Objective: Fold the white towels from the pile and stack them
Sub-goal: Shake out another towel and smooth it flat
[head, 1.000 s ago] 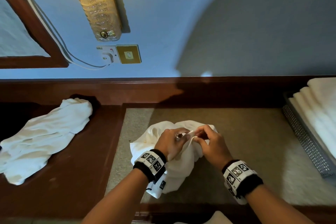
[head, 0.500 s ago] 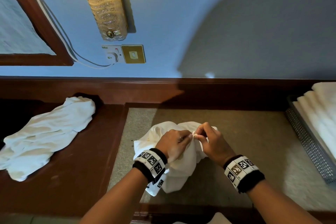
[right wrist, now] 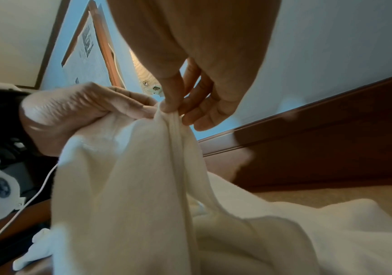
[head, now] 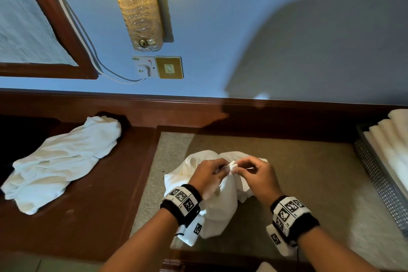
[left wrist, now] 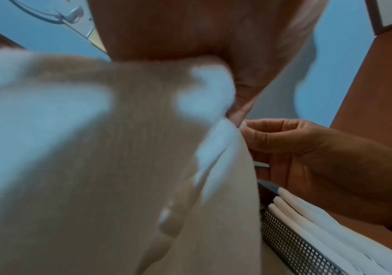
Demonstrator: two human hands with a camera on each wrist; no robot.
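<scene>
A crumpled white towel (head: 220, 203) hangs bunched over the beige mat (head: 309, 172), its lower part resting there. My left hand (head: 209, 172) grips a bunched edge of it, and my right hand (head: 254, 172) pinches the same edge right beside it, thumb against fingers. The right wrist view shows that pinch at the top of the towel (right wrist: 124, 186), with my left hand (right wrist: 84, 111) alongside. The left wrist view is mostly filled by blurred towel (left wrist: 96, 167), with my right hand (left wrist: 296, 148) behind it. A second loose white towel (head: 64, 165) lies on the dark wooden surface at the left.
A perforated metal tray (head: 379, 183) with folded white towels (head: 393, 146) stands at the right edge. A wooden ledge (head: 198, 115) runs along the blue wall behind. A lit wall lamp (head: 139, 2), a socket (head: 157, 66) and a framed picture (head: 33, 28) hang above.
Both hands have risen slightly with the towel edge, and the right hand's fingers have shifted along it. The bunched towel hangs a little higher off the mat.
</scene>
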